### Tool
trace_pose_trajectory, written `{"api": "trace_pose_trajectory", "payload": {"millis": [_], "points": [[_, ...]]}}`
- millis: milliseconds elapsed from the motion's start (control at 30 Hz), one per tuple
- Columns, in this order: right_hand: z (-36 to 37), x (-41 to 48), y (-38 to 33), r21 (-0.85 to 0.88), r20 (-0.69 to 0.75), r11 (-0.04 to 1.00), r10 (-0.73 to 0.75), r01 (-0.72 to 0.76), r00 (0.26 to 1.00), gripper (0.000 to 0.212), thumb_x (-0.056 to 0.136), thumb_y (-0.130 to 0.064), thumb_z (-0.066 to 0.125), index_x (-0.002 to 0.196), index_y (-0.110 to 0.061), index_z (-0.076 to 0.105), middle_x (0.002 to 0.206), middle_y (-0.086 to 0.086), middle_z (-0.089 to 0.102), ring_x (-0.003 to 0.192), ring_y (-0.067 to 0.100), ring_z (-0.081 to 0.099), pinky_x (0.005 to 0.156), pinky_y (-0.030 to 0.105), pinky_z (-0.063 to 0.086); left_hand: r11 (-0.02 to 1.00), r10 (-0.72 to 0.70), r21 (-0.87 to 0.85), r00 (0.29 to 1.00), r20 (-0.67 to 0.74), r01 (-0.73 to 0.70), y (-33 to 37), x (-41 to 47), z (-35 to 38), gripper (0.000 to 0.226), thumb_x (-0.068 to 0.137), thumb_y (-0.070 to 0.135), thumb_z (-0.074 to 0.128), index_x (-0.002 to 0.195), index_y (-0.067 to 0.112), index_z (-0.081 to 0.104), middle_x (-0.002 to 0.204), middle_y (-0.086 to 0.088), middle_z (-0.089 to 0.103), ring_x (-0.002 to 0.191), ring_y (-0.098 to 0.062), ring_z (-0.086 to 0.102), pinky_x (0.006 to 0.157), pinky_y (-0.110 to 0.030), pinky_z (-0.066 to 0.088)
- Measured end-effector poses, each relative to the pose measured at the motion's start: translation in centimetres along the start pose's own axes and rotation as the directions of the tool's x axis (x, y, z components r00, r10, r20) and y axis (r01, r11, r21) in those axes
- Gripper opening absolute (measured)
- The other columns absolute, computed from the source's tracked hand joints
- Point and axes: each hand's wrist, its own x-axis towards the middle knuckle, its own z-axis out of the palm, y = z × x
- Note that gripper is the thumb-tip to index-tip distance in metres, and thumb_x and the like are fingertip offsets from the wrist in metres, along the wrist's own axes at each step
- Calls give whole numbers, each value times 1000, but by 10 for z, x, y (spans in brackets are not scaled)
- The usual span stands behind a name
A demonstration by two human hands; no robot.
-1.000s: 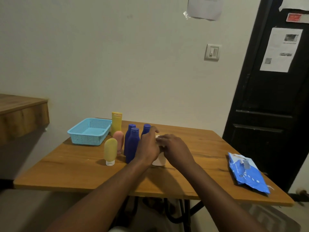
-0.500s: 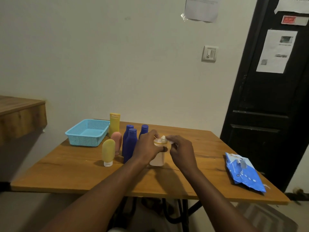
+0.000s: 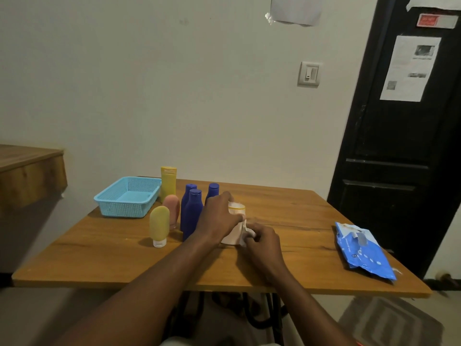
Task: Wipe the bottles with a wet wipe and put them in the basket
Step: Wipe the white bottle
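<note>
Standing upright at the middle of the desk (image 3: 311, 221), the white bottle (image 3: 233, 229) is clasped by the left hand (image 3: 218, 217), its grip closed around the bottle's body. The right hand (image 3: 262, 242) pinches a wet wipe (image 3: 245, 233) against the bottle's lower right side. The blue basket (image 3: 127, 198) sits far left, near the other bottles (image 3: 192, 211).
</note>
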Motion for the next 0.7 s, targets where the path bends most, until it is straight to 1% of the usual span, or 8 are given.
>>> {"api": "trace_pose_trajectory", "payload": {"millis": [133, 267, 333, 400, 467, 500, 600, 700], "points": [[7, 1, -1, 13, 5, 1000, 12, -12, 1000, 34, 91, -5, 60, 113, -25, 77, 97, -19, 74, 92, -7, 65, 70, 8, 51, 998, -30, 55, 999, 27, 29, 4, 0, -4, 61, 87, 26, 78, 140, 14, 51, 133, -8, 60, 113, -21, 59, 81, -27, 48], [6, 0, 1, 26, -29, 999, 40, -39, 999, 31, 92, -4, 60, 112, -20, 77, 100, -12, 74, 92, -2, 65, 65, 5, 48, 995, -38, 98, 998, 48, 33, 13, -1, -11, 56, 90, 26, 76, 136, 12, 48, 127, -9, 61, 97, -16, 54, 81, -31, 53], [2, 1, 0, 44, -62, 998, 45, -42, 997, 31, 92, -3, 59, 110, -21, 76, 99, -12, 74, 91, 0, 66, 63, 6, 47, 995, -12, 99, 999, 52, 7, 20, -1, -14, 58, 91, 26, 74, 140, 11, 47, 129, -9, 60, 98, -16, 53, 80, -30, 52], [-3, 5, -3, 58, -103, 998, 22, -17, 994, 30, 91, -1, 60, 105, -23, 77, 95, -12, 75, 87, 3, 67, 63, 10, 47, 997, 21, 80, 998, 54, -25, 27, -1, -19, 62, 93, 27, 72, 146, 12, 44, 138, -9, 56, 113, -21, 56, 82, -27, 47], [-9, 10, -10, 97, -156, 995, 1, 14, 988, 30, 89, 0, 62, 93, -26, 77, 86, -13, 74, 80, 5, 67, 63, 25, 51, 996, 69, 53, 997, 35, -71, 36, -1, -27, 65, 93, 31, 72, 149, 15, 44, 146, -6, 52, 128, -22, 53, 87, -24, 42], [-13, 13, -16, 129, -183, 991, 6, 18, 983, 30, 88, 0, 62, 90, -27, 76, 83, -11, 74, 78, 7, 67, 65, 31, 53, 995, 90, 34, 996, 25, -91, 39, 0, -33, 64, 92, 33, 73, 148, 17, 46, 147, -5, 52, 130, -21, 52, 90, -25, 43], [-25, 30, -43, 234, -224, 972, 20, 33, 974, 29, 91, -3, 62, 90, -30, 76, 87, -7, 76, 85, 16, 70, 73, 41, 58, 993, 114, -32, 993, -19, -114, 47, 7, -55, 56, 89, 35, 75, 139, 18, 56, 140, -6, 59, 119, -18, 61, 98, -32, 52], [-36, 57, -80, 296, -220, 952, -16, 83, 975, 33, 94, -6, 63, 90, -38, 72, 92, -7, 75, 91, 18, 70, 78, 42, 61, 991, 124, -47, 989, -80, -128, 49, 24, -81, 49, 87, 34, 77, 130, 16, 63, 128, -6, 67, 113, -17, 65, 97, -35, 55]]}}
